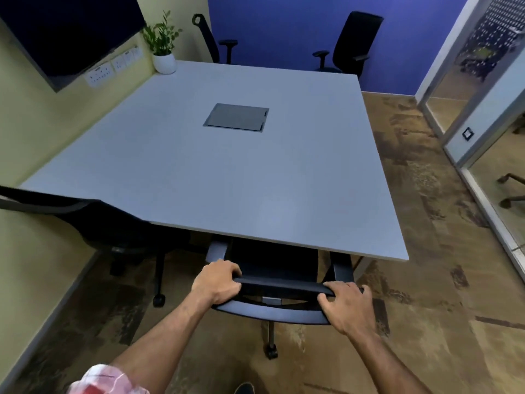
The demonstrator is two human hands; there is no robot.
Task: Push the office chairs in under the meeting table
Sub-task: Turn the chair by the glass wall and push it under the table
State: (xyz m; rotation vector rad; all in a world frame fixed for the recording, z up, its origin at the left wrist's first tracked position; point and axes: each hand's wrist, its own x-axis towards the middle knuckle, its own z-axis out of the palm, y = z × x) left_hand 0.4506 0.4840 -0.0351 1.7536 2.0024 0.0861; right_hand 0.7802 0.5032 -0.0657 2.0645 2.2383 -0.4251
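Chairs first: the black office chair (274, 268) right in front of you sits at the near edge of the meeting table (199, 172), its seat partly beneath the tabletop and its armrests just at the edge. Your left hand (217, 282) curls its fingers over the left end of the backrest's top bar, and your right hand (345, 304) grips the right end, thumb on your side and fingers wrapped over the front. A second chair (93, 220) stands to your left at the same edge, its back toward you and its seat hidden. Two more chairs stand across the table against the blue wall, one on the left (213, 41) and one on the right (355, 42), both showing above the far edge. The pale grey tabletop carries a closed cable hatch (236, 117) in its middle and a potted plant (162, 45) in the far left corner. A dark screen (65, 32) hangs on the left wall, and glass partitions (480, 66) line the right side above patterned brown carpet (426, 223).
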